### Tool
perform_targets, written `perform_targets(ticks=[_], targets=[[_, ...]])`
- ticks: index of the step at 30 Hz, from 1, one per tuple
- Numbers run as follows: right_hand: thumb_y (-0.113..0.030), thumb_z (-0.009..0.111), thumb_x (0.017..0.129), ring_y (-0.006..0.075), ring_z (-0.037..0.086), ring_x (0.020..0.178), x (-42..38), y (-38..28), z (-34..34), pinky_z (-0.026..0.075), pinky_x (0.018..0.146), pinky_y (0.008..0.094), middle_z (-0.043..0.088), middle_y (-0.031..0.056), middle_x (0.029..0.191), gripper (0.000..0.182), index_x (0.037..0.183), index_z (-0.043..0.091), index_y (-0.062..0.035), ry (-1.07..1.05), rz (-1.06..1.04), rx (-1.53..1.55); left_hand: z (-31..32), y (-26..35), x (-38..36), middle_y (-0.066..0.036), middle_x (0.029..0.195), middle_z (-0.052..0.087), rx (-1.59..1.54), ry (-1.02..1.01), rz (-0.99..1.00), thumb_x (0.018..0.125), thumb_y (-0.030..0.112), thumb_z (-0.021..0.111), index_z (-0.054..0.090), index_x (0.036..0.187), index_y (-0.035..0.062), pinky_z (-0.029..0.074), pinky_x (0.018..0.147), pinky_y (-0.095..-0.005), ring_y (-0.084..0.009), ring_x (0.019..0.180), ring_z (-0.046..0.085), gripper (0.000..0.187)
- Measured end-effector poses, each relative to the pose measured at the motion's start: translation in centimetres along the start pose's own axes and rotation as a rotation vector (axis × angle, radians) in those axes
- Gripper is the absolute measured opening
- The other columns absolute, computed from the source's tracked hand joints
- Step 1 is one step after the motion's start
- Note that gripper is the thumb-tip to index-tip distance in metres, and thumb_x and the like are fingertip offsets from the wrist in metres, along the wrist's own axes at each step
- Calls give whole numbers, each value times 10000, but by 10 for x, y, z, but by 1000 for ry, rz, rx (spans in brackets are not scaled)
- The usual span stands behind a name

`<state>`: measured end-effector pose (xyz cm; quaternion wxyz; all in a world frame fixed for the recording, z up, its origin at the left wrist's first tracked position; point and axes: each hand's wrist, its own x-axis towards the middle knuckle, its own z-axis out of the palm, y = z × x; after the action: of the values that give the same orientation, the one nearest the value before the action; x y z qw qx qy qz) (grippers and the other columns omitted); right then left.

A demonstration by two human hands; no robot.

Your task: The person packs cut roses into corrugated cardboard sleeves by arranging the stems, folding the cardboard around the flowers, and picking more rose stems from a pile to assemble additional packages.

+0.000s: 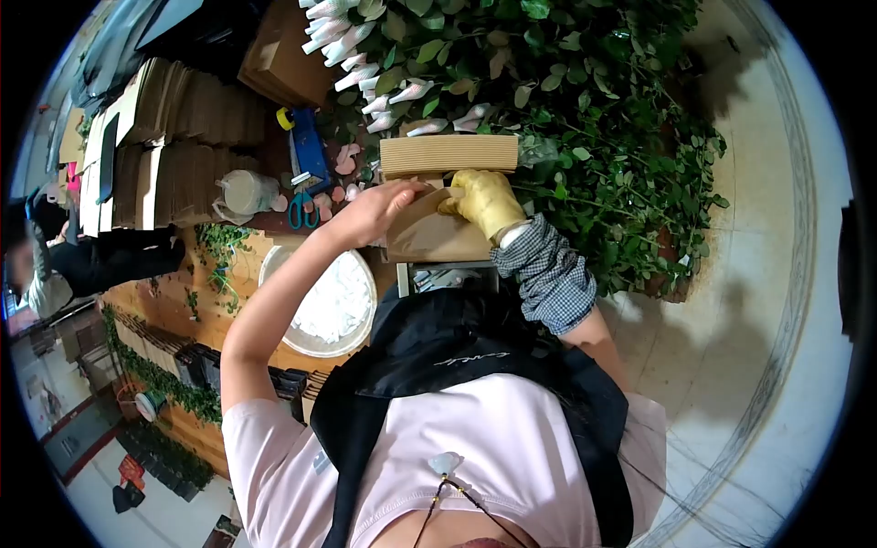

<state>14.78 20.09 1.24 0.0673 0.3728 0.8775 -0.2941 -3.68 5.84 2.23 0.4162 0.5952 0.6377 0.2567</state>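
Observation:
My left hand (379, 210) is bare and lies at the left edge of a brown cardboard sheet (438, 239), its fingers stretched toward the middle. My right hand (486, 199) wears a yellow rubber glove and a checked sleeve cover. Its fingers are curled on a raised part of the cardboard, and their tips are partly hidden. Just beyond both hands stands a strip of corrugated cardboard (448, 155). Under the near edge of the sheet, a grey-framed opening (448, 277) shows some pale items that I cannot make out.
Leafy cut stems (585, 155) and white-sleeved flower heads (352, 73) pile up ahead and right. At left are blue-handled scissors (303, 212), a plastic jug (247, 194), stacked cardboard (183, 137) and a tub of white pieces (333, 306). Another person (91, 269) is at far left.

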Motion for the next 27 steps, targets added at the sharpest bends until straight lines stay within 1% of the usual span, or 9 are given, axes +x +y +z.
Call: perform_targets(ticks=[5,7,8,14,17,19,21,24,27], targets=[[-396,803,745,298,677,949,0,-9,-18,515,868,385,724,122,955,409,1019,713,-107,-167,0,-6,-10,7,4,-199,1365,539,-2,-99,-5,986,481,507,530,1350,18,417,1058,-437,-354,1293,491,589],[-391,796,757,283,674,981,3,-6,-8,507,892,376,722,113,1004,422,1059,707,-110,-102,35,-61,14,2,-2,-165,1424,486,731,-20,271,844,553,667,562,1332,45,412,1064,-445,-342,1341,435,712],[-388,761,796,272,669,1014,4,-5,-7,498,912,368,715,102,1063,396,1076,703,-115,-108,3,-106,20,2,-4,-143,1462,441,770,13,283,671,576,775,588,1313,69,400,1076,-453,-327,1363,399,839],[-387,703,846,315,654,1028,-6,-23,-39,519,886,409,691,131,1099,494,1239,593,-109,-213,-302,-261,26,9,3,-131,1334,522,690,50,189,548,466,851,625,1198,57,421,1050,-369,-295,1268,484,801],[-274,730,831,320,653,987,20,-23,-49,520,900,406,665,152,1134,613,1367,492,-94,232,-789,9,25,17,6,-130,1261,544,659,-57,58,507,475,865,628,1168,63,470,986,-369,-288,1200,533,815],[-257,752,815,317,652,1000,41,-22,-63,524,902,407,647,157,1180,672,1391,457,-75,343,-652,-155,27,12,7,-135,1217,550,664,50,169,503,455,878,624,1161,63,499,943,-389,-298,1145,562,806],[-331,714,839,303,672,988,48,-23,-73,544,843,405,694,129,1088,552,1298,530,-85,-91,-224,-393,25,12,9,-135,1219,552,602,-27,67,523,412,885,620,1171,62,489,961,-396,-312,1152,554,783],[-180,646,870,187,709,855,33,-19,-37,547,654,355,737,28,935,160,1024,685,-160,-49,-418,-708,28,4,5,-147,1252,550,535,47,124,567,373,883,625,1181,50,483,960,-411,-338,1148,559,740],[-151,598,890,174,709,813,-14,-16,-6,513,612,327,740,11,900,228,1112,644,-127,34,-516,-728,44,-23,-7,-188,1316,537,308,-2,-55,636,319,864,619,1227,45,441,1005,-434,-384,1232,498,696]])
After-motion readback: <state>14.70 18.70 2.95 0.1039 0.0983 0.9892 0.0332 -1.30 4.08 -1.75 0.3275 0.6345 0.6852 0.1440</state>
